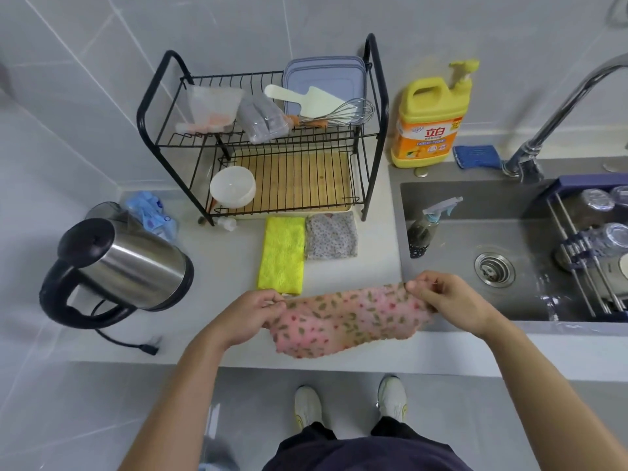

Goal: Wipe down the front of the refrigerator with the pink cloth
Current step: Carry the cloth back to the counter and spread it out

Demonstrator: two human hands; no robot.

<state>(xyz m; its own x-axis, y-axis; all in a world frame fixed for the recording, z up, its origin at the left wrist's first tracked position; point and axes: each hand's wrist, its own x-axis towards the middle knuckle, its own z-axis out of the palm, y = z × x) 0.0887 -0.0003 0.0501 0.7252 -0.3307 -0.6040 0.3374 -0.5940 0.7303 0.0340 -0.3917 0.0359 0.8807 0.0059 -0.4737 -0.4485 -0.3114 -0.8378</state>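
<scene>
The pink cloth (343, 321), printed with small leaves and flowers, hangs stretched between my two hands above the front edge of the counter. My left hand (251, 314) pinches its left top corner. My right hand (448, 297) pinches its right top corner, close to the sink's left rim. The refrigerator is not in view.
A yellow cloth (282, 254) and a grey floral cloth (331, 236) lie on the counter (221, 266) just beyond my hands. A steel kettle (119, 266) stands at left, a black dish rack (272, 147) behind, a detergent bottle (428, 117) and the sink (458, 294) with a spray bottle (424, 229) at right.
</scene>
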